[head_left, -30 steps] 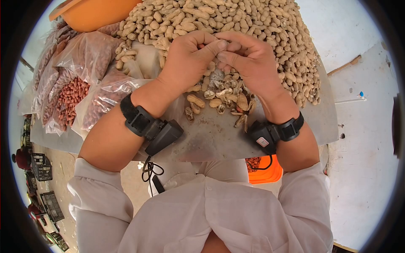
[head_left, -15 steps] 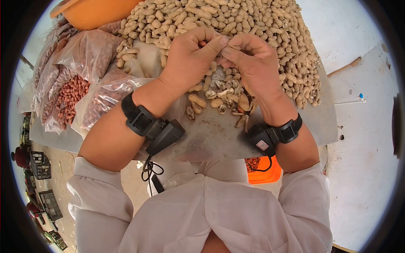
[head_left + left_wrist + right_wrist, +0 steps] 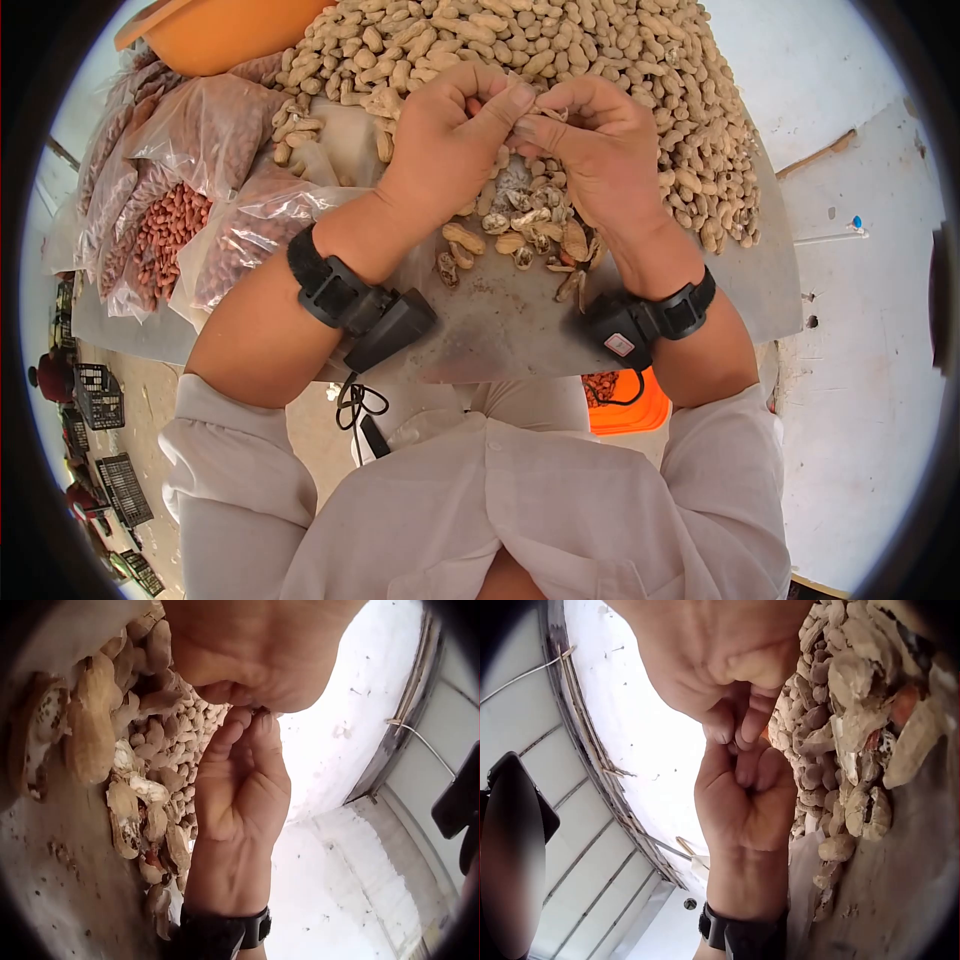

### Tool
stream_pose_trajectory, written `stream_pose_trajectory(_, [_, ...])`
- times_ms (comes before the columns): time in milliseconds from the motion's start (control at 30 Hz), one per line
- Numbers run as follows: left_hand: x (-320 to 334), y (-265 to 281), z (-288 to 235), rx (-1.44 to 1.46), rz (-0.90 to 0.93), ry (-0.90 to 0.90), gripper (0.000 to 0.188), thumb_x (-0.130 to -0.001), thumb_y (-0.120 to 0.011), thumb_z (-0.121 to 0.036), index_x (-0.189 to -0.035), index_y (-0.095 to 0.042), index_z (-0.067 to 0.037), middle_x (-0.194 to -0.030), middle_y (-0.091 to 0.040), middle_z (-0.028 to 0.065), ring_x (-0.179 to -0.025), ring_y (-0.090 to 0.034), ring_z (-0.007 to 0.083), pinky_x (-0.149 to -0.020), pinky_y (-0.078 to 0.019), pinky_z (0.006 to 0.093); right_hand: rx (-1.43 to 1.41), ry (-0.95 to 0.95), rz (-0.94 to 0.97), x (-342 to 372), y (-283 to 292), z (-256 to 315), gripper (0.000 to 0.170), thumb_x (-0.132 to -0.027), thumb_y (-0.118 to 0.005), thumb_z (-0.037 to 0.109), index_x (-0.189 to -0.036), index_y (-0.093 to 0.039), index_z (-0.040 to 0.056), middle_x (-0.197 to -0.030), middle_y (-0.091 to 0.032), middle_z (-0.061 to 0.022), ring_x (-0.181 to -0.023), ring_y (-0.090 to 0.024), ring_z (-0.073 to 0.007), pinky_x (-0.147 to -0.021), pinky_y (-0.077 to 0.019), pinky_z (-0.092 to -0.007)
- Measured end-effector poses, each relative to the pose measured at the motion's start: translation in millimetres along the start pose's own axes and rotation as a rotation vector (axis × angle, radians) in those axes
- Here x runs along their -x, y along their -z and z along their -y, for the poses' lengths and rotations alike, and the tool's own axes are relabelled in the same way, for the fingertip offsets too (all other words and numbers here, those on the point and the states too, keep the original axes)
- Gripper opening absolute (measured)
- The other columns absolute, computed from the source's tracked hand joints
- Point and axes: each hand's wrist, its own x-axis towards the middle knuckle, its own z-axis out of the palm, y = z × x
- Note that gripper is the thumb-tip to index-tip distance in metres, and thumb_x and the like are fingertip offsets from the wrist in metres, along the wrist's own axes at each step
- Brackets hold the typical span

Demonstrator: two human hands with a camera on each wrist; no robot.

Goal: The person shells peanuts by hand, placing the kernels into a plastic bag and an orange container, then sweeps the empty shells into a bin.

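Above the peanut pile [image 3: 690, 130], both hands meet fingertip to fingertip. The right hand [image 3: 605, 145] pinches a peanut [image 3: 552, 114] between thumb and curled fingers; a bit of its pale shell shows past the thumb. From the other side, the left hand [image 3: 445, 140] grips at the same peanut, thumb against bent index finger. Something reddish [image 3: 765, 733] peeks out between the fingers in the right wrist view. The fingers hide most of the peanut. Beneath the hands lie cracked, opened shells [image 3: 540, 225] on the grey tabletop [image 3: 480, 330].
Clear plastic bags [image 3: 215, 130] of red peanut kernels [image 3: 170, 240] lie on the left, with an orange basin [image 3: 225, 35] behind them. An orange container [image 3: 635, 405] with red contents stands below the table edge. A white wall [image 3: 860, 300] is on the right.
The hands have shifted slightly up and the fingertips have re-formed around the peanut. A piece of shell now shows by the right thumb, hidden one second ago.
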Motion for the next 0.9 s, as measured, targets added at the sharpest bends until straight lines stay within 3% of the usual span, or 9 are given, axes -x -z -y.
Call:
stream_pose_trajectory(167, [2.4, -1.5, -3.6, -0.033, -0.001, -0.009, 0.021, -0.089, -0.058, -0.02, -0.084, -0.058, 0.0, -0.064, -0.059, -0.0003, -0.057, -0.055, 0.0043, -0.05, -0.041, 0.0169, 0.133, 0.037, -0.037, 2.1, -3.9, 3.8, 0.008, -0.075, -0.066, -0.002, -0.078, -0.058, -0.0021, -0.069, -0.063, -0.0075, -0.061, -0.061, -0.0109, -0.055, -0.0493, -0.0216])
stream_pose_trajectory(367, [3.8, -4.7, -2.9, 0.031, -0.044, 0.043, 0.02, -0.09, -0.056, -0.02, -0.084, -0.057, -0.001, -0.064, -0.056, -0.0001, -0.054, -0.051, 0.0041, -0.048, -0.0395, 0.0179, 0.069, 0.035, -0.046, 0.9, -1.7, -2.6, 0.007, -0.075, -0.066, -0.002, -0.077, -0.059, -0.0019, -0.069, -0.063, -0.0083, -0.061, -0.061, -0.0109, -0.054, -0.0492, -0.0215])
stream_pose_trajectory(467, [3.4, -4.3, -5.2, 0.069, -0.029, 0.118, 0.018, -0.092, -0.053, -0.022, -0.086, -0.055, -0.005, -0.065, -0.054, -0.0003, -0.05, -0.043, 0.0038, -0.044, -0.0303, 0.0168, 0.028, 0.022, -0.033, -0.7, 0.3, -7.5, 0.007, -0.076, -0.066, -0.002, -0.078, -0.059, -0.0017, -0.069, -0.063, -0.009, -0.062, -0.062, -0.0121, -0.055, -0.0499, -0.0222])
stream_pose_trajectory(667, [0.1, 6.0, -1.3, 0.489, -0.031, 0.249, 0.019, -0.088, -0.059, -0.019, -0.083, -0.057, -0.001, -0.061, -0.053, 0.0015, -0.048, -0.042, 0.0059, -0.043, -0.0319, 0.02, -0.274, 0.027, 0.043, -4.5, 8.9, -6.7, 0.01, -0.077, -0.064, -0.003, -0.085, -0.059, -0.0014, -0.078, -0.064, -0.011, -0.066, -0.063, -0.0158, -0.06, -0.0509, -0.0241])
stream_pose_trajectory(900, [2.5, 1.9, -0.5, -0.03, 0.095, 0.228, 0.021, -0.085, -0.064, -0.02, -0.092, -0.064, 0.0, -0.063, -0.05, -0.0018, -0.051, -0.039, 0.0039, -0.045, -0.0305, 0.0193, -0.256, -0.028, 0.104, -15.8, 37.0, -1.7, 0.015, -0.078, -0.062, -0.003, -0.092, -0.059, 0.0018, -0.083, -0.063, -0.0076, -0.07, -0.061, -0.0132, -0.061, -0.0481, -0.0227])
